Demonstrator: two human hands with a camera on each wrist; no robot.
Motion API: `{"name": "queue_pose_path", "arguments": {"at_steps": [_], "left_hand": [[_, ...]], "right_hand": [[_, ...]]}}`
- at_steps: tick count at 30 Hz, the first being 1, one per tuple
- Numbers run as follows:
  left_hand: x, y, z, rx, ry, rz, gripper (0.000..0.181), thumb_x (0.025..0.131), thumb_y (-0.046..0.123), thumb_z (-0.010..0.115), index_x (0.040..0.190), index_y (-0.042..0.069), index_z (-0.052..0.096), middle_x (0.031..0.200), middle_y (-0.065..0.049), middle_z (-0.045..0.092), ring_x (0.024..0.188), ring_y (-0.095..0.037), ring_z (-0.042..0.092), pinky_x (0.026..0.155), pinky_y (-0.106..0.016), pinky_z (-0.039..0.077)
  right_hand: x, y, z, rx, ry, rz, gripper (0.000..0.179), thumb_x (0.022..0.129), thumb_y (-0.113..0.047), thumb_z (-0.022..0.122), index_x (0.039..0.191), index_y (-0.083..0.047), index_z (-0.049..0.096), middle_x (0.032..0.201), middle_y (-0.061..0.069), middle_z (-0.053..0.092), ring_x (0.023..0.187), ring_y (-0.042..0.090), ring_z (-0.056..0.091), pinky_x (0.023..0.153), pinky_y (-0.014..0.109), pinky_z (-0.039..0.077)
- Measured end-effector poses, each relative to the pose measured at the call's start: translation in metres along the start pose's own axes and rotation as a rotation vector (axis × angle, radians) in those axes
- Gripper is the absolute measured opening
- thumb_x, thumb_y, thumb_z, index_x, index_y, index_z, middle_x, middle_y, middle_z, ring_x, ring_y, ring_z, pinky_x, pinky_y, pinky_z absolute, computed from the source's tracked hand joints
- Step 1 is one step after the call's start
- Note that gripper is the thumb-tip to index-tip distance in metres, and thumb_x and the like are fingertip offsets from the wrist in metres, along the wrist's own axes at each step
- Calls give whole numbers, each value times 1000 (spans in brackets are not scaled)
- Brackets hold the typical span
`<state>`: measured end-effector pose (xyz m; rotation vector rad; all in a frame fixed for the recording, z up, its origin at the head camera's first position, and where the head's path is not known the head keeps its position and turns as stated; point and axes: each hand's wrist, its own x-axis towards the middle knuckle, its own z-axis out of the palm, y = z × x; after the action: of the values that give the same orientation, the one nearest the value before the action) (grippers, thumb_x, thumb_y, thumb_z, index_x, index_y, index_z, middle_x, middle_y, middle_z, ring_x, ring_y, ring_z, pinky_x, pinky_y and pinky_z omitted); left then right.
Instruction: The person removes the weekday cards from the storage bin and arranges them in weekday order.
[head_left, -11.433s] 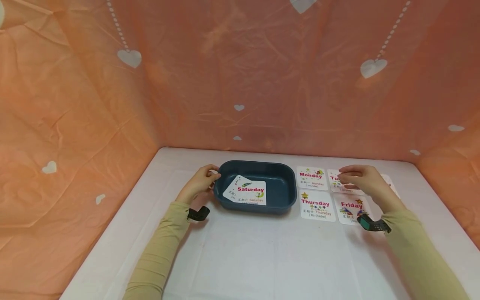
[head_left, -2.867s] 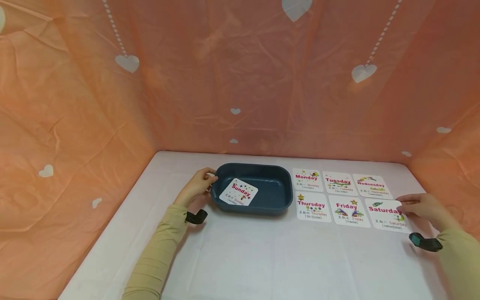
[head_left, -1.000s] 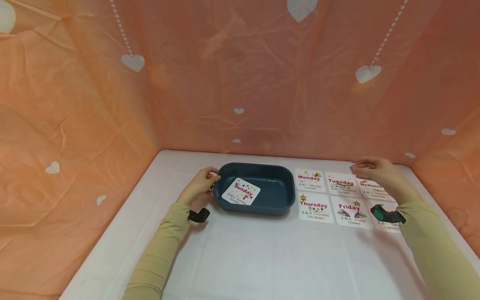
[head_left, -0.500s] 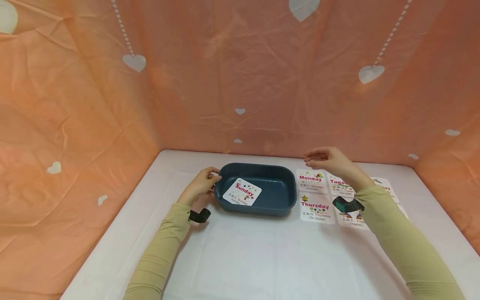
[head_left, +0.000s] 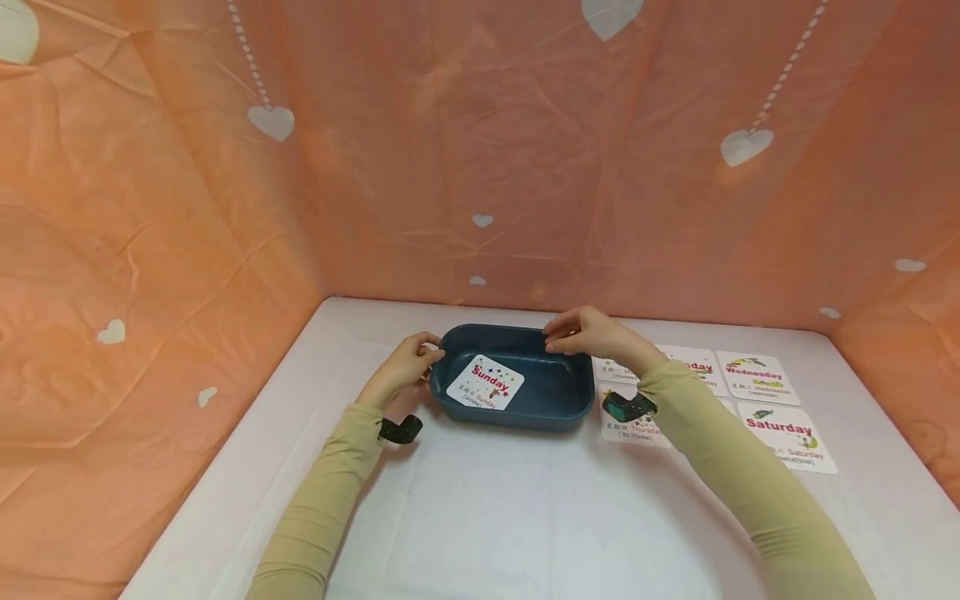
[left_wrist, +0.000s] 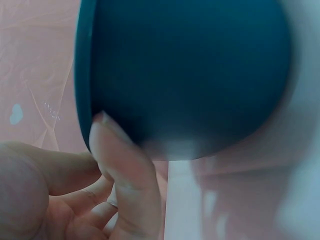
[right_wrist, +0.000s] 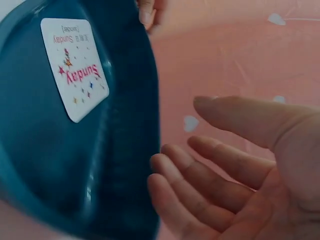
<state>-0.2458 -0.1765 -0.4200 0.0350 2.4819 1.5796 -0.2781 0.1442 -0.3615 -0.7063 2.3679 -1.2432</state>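
A dark blue rectangular tray (head_left: 525,418) stands on the white table, holding one white Sunday card (head_left: 486,383) that lies at its left end. My left hand (head_left: 403,367) pinches the tray's left rim between thumb and finger; the left wrist view shows this tray rim (left_wrist: 84,75) up close. Over the back right part of the tray hovers my right hand (head_left: 597,335). In the right wrist view its fingers (right_wrist: 215,175) are parted from the thumb with nothing between them, and the Sunday card (right_wrist: 72,65) lies apart from them.
Weekday cards lie in two rows right of the tray: the Wednesday card (head_left: 757,379) and Saturday card (head_left: 787,437) are in plain sight. My right arm partly covers the Monday card (head_left: 611,372), Tuesday card (head_left: 701,367) and Thursday card (head_left: 637,432). Orange cloth (head_left: 525,167) hangs behind.
The Saturday card went from the tray to the lower row's right end. Since then my right hand has swept left from the cards to above the tray. My left hand stays at the rim.
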Motion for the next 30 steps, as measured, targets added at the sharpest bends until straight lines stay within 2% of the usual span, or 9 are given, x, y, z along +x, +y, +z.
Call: {"name": "queue_pose_path", "arguments": {"at_steps": [4, 10, 17, 24, 30], "left_hand": [[0, 1, 0, 1, 4, -7, 30, 99, 12, 52, 127, -1, 49, 80, -15, 51, 58, -15, 48, 52, -31, 47], [0, 1, -1, 15, -5, -21, 31, 100, 13, 52, 127, 0, 49, 84, -18, 54, 60, -16, 51, 54, -32, 49], [-3, 1, -2, 14, 1, -22, 31, 100, 13, 52, 128, 0, 48, 84, -18, 55, 60, -16, 51, 54, -32, 49], [-4, 0, -1, 4, -4, -6, 31, 99, 13, 52, 127, -1, 48, 79, -14, 52, 58, -15, 50, 53, -32, 48], [-3, 2, -2, 4, -7, -6, 31, 100, 14, 52, 127, 0, 48, 75, -9, 50, 58, -15, 49, 53, -31, 48]], "right_hand": [[14, 4, 14, -11, -47, 44, 41, 89, -11, 68, 122, 11, 58, 107, 17, 67, 97, 30, 64, 86, 48, 49], [27, 4, 28, 2, -72, 114, 41, 86, -11, 71, 119, 11, 60, 108, 16, 67, 90, 24, 65, 81, 41, 53], [43, 1, 38, -57, -75, 195, 39, 85, -13, 73, 116, 8, 63, 95, 9, 68, 82, 18, 63, 73, 33, 54], [49, 3, 43, -140, -147, 244, 30, 86, -16, 71, 109, 4, 68, 89, 7, 66, 83, 25, 64, 73, 36, 55], [52, 3, 47, -165, -174, 276, 26, 85, -18, 72, 102, 0, 70, 89, 8, 65, 82, 24, 63, 72, 37, 55]]}}
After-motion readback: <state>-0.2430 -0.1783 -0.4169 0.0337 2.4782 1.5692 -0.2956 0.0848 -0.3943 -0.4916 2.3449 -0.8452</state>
